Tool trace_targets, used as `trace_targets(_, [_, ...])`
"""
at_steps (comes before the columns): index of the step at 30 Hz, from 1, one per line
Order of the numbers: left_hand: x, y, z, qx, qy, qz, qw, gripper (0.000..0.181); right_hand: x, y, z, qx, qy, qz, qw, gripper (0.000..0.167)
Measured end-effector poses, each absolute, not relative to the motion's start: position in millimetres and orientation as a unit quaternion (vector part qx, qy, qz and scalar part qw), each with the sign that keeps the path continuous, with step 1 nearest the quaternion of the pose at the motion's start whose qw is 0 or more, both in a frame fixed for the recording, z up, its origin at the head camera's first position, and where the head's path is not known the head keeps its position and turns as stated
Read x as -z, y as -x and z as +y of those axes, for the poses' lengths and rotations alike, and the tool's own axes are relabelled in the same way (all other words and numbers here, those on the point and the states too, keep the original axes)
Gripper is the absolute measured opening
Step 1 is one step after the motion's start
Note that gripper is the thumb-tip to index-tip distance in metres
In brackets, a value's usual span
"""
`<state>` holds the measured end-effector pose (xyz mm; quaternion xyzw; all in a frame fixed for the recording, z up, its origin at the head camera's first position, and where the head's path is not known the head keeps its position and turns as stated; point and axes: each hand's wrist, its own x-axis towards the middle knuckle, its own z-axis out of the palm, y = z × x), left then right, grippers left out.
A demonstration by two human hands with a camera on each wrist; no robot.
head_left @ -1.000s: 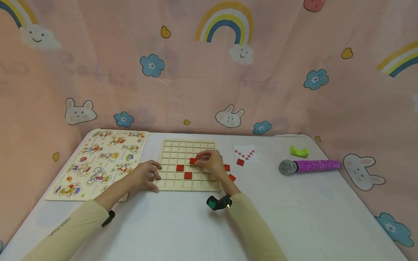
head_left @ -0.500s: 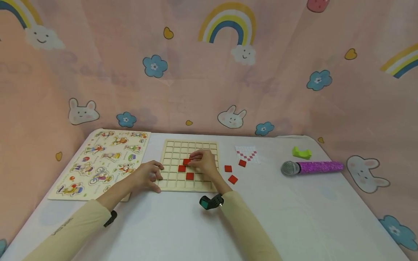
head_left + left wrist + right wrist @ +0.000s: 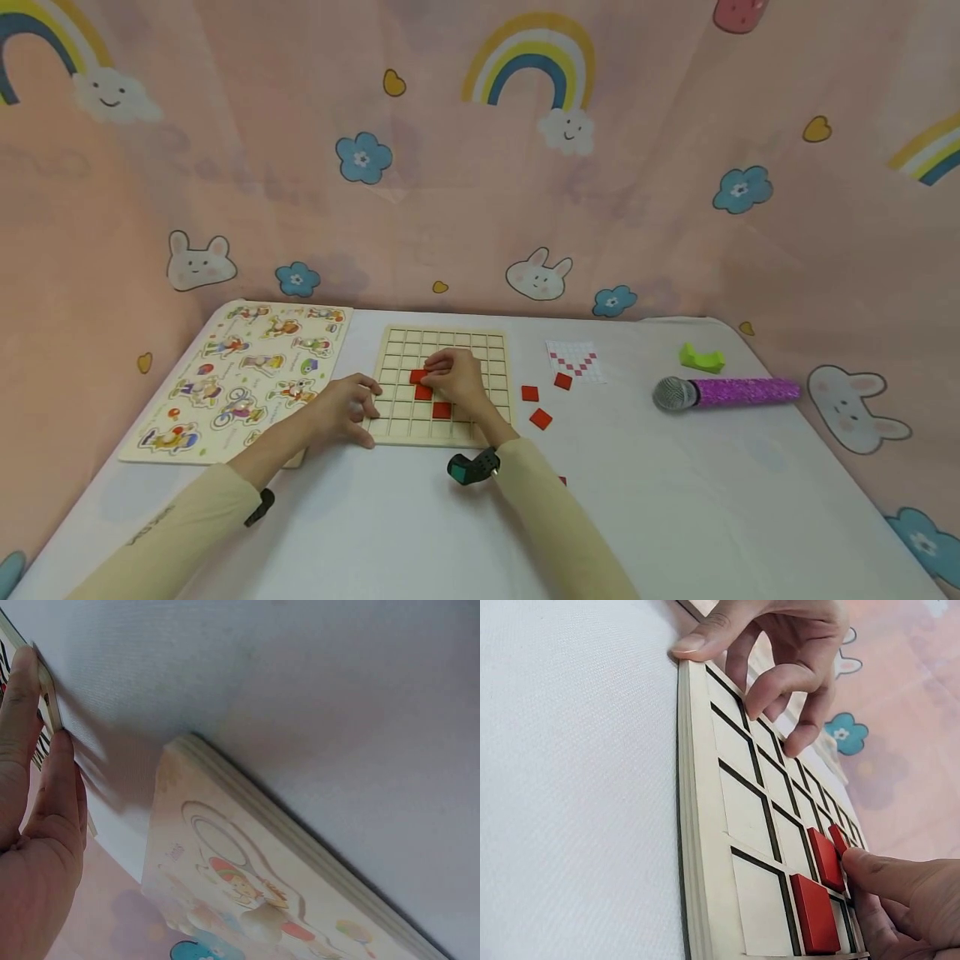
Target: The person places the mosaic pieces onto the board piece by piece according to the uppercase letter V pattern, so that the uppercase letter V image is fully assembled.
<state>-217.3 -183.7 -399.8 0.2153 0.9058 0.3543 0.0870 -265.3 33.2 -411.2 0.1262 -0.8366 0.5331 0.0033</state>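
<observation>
In the head view the wooden grid board (image 3: 480, 433) lies flat, with one red tile (image 3: 442, 410) and another (image 3: 423, 392) on its squares. My right hand (image 3: 459, 385) pinches a third red tile (image 3: 417, 377) by its right side, just behind those two. In the right wrist view that pinched tile (image 3: 839, 838) stands tilted against the thumb (image 3: 862, 870). My left hand (image 3: 341, 408) holds the board's near left corner, thumb at the near edge and curled fingers at the left edge; the left wrist view shows this hand (image 3: 41, 825) at the board's edge.
Loose red tiles (image 3: 529, 393) lie right of the board, one partly hidden by my right sleeve. Beyond them is a pattern card (image 3: 573, 360). A picture puzzle board (image 3: 262, 333) lies at the left; a purple microphone (image 3: 742, 392) and a green piece (image 3: 701, 358) lie at the right.
My right hand has moved left over the board with its tile, from right of the two lying tiles to behind the left one. My left hand has stayed at the corner; the head view has shifted slightly.
</observation>
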Motion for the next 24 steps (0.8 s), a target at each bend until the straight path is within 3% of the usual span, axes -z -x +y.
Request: trace_targets(24, [399.1, 218.2, -182.4, -0.344, -0.217, 0.909, 0.089, 0.025, 413.3, 268.1, 20.6, -0.516, -0.133, -0.846, 0.008, 0.024])
